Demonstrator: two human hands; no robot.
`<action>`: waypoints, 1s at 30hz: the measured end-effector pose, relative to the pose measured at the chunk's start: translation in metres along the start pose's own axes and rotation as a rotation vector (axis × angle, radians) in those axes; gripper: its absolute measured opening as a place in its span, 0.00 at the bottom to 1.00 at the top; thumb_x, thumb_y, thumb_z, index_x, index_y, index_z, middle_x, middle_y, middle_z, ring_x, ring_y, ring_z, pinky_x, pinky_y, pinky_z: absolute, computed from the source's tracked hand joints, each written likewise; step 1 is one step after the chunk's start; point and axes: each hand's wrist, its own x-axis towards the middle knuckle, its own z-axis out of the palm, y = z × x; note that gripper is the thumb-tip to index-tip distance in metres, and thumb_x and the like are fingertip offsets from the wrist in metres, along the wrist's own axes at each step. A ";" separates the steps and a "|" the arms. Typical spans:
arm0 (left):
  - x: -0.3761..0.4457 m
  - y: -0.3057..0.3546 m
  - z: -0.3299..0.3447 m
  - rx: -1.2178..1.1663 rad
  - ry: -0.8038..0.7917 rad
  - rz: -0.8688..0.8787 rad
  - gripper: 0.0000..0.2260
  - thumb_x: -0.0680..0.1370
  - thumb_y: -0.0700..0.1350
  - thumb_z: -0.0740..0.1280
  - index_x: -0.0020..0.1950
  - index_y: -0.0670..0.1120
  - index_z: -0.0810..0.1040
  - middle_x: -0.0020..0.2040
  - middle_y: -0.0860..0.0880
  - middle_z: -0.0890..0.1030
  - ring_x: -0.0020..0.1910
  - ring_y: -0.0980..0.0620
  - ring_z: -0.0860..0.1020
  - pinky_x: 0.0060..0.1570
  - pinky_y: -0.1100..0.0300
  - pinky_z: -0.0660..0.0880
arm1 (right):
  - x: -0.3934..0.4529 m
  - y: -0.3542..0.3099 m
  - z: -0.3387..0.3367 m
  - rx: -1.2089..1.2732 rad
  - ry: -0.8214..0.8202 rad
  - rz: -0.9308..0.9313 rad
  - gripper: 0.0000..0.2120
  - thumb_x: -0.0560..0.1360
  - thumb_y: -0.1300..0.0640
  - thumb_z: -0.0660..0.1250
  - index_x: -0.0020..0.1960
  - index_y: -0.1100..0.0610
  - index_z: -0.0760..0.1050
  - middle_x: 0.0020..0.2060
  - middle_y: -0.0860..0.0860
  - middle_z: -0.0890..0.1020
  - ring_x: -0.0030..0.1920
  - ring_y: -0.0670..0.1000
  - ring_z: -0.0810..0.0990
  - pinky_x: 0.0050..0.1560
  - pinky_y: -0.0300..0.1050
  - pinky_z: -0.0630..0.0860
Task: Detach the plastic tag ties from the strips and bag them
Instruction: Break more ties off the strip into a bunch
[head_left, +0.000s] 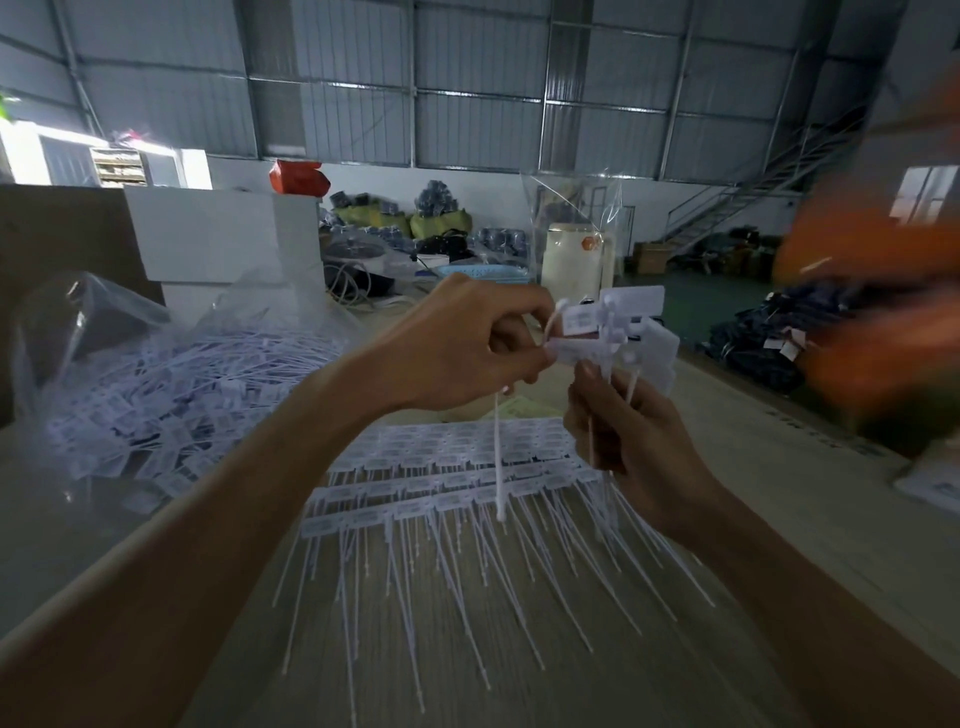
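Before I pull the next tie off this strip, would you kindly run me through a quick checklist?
1. Left hand pinches one tag on the strip: ok.
2. Right hand grips the strip's tails: ok.
3. Loose tail hangs free above the strips on the table: ok.
4. Open plastic bag of detached ties lies at the left: ok.
5. Tag's joint to the strip: cannot tell, blurred.

On the wooden counter, rows of white plastic tag-tie strips lie at the middle. A clear plastic bag heaped with loose white tag ties sits toward the left edge, a white box behind it. Above the strips, the left hand and right hand hold a cluster of white tag ties.
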 end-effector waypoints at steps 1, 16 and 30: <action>0.000 0.000 0.000 0.011 -0.008 -0.001 0.06 0.79 0.43 0.70 0.53 0.42 0.81 0.38 0.54 0.85 0.32 0.64 0.81 0.37 0.75 0.74 | 0.000 0.000 0.001 0.002 0.011 0.018 0.18 0.73 0.38 0.70 0.33 0.49 0.72 0.28 0.47 0.69 0.29 0.48 0.61 0.28 0.40 0.61; 0.000 -0.014 -0.008 0.226 -0.112 -0.070 0.15 0.72 0.49 0.76 0.58 0.52 0.82 0.45 0.56 0.83 0.41 0.65 0.78 0.43 0.76 0.70 | -0.001 0.007 0.007 -0.189 0.020 0.083 0.20 0.83 0.48 0.55 0.39 0.59 0.71 0.26 0.54 0.67 0.23 0.50 0.63 0.24 0.42 0.63; 0.003 -0.001 0.013 0.218 -0.088 0.010 0.19 0.69 0.51 0.78 0.53 0.43 0.77 0.46 0.48 0.83 0.45 0.51 0.80 0.49 0.54 0.78 | 0.001 0.003 0.005 -0.005 0.095 0.126 0.14 0.75 0.50 0.68 0.34 0.56 0.74 0.23 0.48 0.61 0.23 0.47 0.57 0.23 0.39 0.58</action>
